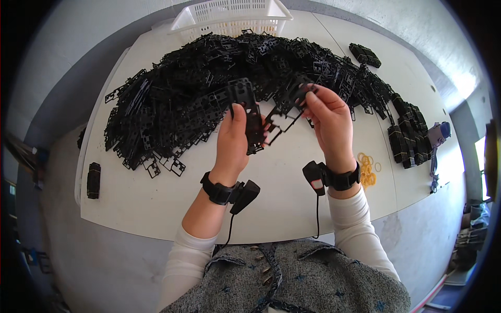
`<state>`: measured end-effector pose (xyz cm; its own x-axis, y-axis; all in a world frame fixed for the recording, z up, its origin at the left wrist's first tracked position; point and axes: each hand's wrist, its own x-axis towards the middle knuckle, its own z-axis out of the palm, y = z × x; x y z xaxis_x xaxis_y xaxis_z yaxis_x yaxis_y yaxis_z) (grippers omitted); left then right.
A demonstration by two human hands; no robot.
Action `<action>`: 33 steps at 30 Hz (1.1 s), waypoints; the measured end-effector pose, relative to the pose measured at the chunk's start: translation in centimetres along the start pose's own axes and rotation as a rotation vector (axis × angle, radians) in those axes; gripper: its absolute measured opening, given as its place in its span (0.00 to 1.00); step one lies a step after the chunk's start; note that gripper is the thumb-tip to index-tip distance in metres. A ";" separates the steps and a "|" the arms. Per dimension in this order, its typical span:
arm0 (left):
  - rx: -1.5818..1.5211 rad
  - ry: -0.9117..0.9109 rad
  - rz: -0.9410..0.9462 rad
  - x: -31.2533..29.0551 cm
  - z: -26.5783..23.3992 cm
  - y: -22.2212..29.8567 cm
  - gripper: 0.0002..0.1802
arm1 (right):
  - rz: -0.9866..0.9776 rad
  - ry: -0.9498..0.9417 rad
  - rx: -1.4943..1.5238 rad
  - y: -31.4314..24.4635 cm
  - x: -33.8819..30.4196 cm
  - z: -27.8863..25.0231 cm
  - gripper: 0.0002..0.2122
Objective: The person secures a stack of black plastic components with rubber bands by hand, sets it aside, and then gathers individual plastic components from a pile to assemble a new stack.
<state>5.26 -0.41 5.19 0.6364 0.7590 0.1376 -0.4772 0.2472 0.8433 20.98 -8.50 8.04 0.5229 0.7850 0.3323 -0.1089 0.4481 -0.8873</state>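
My left hand [233, 138] is closed round a stack of black plastic frames [245, 96], held upright above the table with the thumb on its face. Slightly to the right, my right hand [329, 112] pinches a single black plastic frame [284, 117] by its upper end, between thumb and fingers. That frame slants down to the left, its lower end close to the left fingers; whether they touch it I cannot tell. Behind both hands spreads a large heap of loose black plastic frames [172, 104].
A white basket [229, 23] stands behind the heap. Yellow rubber bands [368, 175] lie right of my right wrist. Bundled frames sit at the right [409, 133], far right [365, 55] and left [93, 180] of the white table [172, 208]. A purple object [439, 133] lies at the right edge.
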 end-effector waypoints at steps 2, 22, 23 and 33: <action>0.023 -0.016 -0.023 0.0 0.1 -0.2 0.29 | 0.008 -0.015 -0.103 -0.3 -0.4 0.5 0.06; -0.265 -0.156 0.040 -0.2 0.4 0.4 0.29 | 0.091 0.070 0.147 -0.9 -0.5 1.4 0.17; -0.248 -0.072 0.083 -0.2 0.5 0.6 0.26 | 0.133 0.009 0.083 -0.9 -0.6 1.5 0.17; 0.068 0.122 0.176 -0.1 0.4 1.1 0.16 | -0.548 -0.274 -1.110 0.1 -0.6 0.7 0.07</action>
<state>4.88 -0.45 6.28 0.4667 0.8552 0.2255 -0.5298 0.0662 0.8455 20.02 -8.59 7.99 0.0688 0.7331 0.6766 0.9000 0.2470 -0.3592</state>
